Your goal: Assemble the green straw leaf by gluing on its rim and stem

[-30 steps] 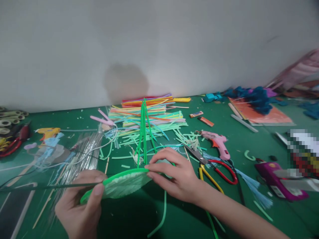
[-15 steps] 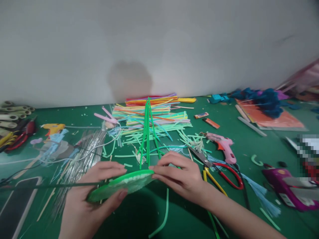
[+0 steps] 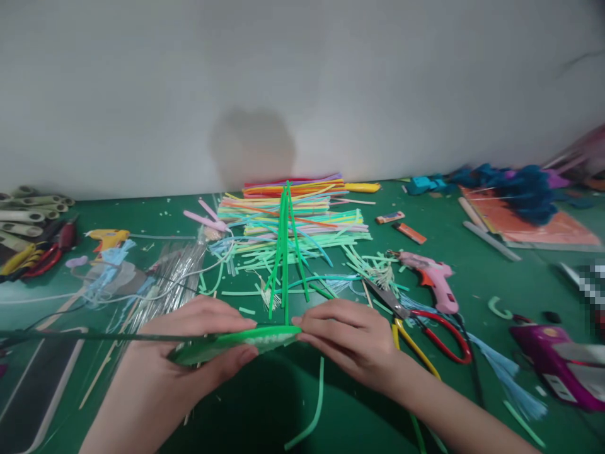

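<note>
A green leaf [image 3: 236,340] spans two hands just above the tabletop [image 3: 359,416], its ends held so that, it seems, the rim keeps its line. The left hand [image 3: 184,384] clamps the near end between thumb and fingers, probably to steady it; the right hand [image 3: 354,337] has its fingers closed together on the tip, perhaps to shape it. A dark rod [image 3: 94,336] runs across the left hand to the leaf; whether they are joined, I cannot tell. Beyond, green stems [image 3: 284,252] lie over pipe cleaners [image 3: 295,189] heaped roughly by colour, likely for easy picking. To the right sit scissors [image 3: 401,310] and a pink glue gun [image 3: 435,277], apparently parked within reach. As for containers, an orange packet [image 3: 567,227] lies at far right under blue fluff [image 3: 529,189], its contents unclear from here.
</note>
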The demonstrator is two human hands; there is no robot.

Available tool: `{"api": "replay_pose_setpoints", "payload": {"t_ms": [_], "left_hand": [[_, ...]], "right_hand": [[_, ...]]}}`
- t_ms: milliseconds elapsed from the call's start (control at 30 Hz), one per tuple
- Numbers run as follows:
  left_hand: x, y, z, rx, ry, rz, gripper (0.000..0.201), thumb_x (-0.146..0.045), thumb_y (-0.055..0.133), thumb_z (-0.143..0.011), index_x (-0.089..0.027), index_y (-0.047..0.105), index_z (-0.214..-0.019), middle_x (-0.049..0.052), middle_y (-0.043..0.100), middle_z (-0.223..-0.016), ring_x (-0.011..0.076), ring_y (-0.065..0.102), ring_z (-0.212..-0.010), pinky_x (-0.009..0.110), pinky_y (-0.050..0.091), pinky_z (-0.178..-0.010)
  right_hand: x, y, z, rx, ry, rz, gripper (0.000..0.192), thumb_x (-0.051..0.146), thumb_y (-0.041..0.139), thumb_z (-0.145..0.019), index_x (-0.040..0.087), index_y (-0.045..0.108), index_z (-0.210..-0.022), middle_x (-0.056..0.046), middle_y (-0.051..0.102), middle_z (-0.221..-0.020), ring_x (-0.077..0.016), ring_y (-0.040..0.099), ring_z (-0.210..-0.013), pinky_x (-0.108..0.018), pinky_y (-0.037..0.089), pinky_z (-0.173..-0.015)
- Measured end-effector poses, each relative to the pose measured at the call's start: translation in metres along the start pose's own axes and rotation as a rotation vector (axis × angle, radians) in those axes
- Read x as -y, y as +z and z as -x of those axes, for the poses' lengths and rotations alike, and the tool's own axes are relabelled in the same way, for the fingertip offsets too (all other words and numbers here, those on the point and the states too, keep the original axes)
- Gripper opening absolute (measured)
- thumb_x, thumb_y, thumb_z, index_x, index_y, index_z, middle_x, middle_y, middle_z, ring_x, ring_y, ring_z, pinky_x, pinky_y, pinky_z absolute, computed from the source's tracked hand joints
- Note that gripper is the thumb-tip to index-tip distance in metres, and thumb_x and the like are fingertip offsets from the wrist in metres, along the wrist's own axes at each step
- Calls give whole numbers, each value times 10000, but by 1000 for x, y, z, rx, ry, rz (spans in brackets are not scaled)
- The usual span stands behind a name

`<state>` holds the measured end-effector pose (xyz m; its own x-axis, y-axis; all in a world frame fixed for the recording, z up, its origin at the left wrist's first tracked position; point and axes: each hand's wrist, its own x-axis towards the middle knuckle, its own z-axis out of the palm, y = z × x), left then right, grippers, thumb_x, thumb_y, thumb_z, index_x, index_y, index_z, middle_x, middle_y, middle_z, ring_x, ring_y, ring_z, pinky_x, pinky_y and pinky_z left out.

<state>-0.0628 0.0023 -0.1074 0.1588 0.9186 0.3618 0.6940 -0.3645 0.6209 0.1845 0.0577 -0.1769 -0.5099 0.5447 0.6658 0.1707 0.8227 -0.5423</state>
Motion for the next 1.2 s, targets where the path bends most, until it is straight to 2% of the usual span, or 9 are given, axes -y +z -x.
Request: {"api": "replay_pose_setpoints", "payload": {"t_ms": [300,533,767,967,1067,1200], "left_hand": [[-2,8,-6,-11,7,44,86,-364,784,-797,-348,784,-882,-33,787,-801,168,749,-683,221,618,-577],[-3,14,-8,-19,-26,83,102,-352,813,-768,-336,787,-865,-30,780,-780,174,734,-675,261,611,-591],[-7,13,-4,48,-130,126,215,-257,818,-765,-385,767,-930,-101,786,-856,106,724,-787,187,568,-730],[-8,15,-2,56,-119,125,236,-241,800,-787,-391,749,-962,-119,777,-891,86,714,-815,181,551,-748],[-8,15,-2,42,-95,118,226,-220,794,-792,-379,748,-946,-128,772,-874,76,707,-802,185,537,-765],[-8,16,-3,23,-91,141,217,-206,790,-792,-366,749,-931,-128,773,-863,82,708,-798,208,533,-790]], "right_hand": [[4,-27,2,-40,5,69,108,118,659,-919,140,710,-1012,-74,742,-862,-131,697,-791,-225,588,-716],[20,-42,-3,-40,30,137,96,175,613,-961,204,685,-1017,-43,721,-820,-119,667,-703,-232,581,-652],[34,-51,-11,-20,30,168,86,123,626,-947,152,706,-960,-23,704,-790,-81,659,-703,-179,556,-652],[46,-61,-18,66,44,199,87,151,604,-970,168,685,-998,-6,717,-806,-74,663,-703,-175,557,-646],[56,-67,-21,122,116,131,127,133,555,-987,198,660,-1018,18,720,-795,-66,663,-672,-147,562,-630],[61,-70,-21,155,194,69,171,108,543,-979,216,636,-1075,14,719,-840,-71,686,-733,-112,569,-698]]}}
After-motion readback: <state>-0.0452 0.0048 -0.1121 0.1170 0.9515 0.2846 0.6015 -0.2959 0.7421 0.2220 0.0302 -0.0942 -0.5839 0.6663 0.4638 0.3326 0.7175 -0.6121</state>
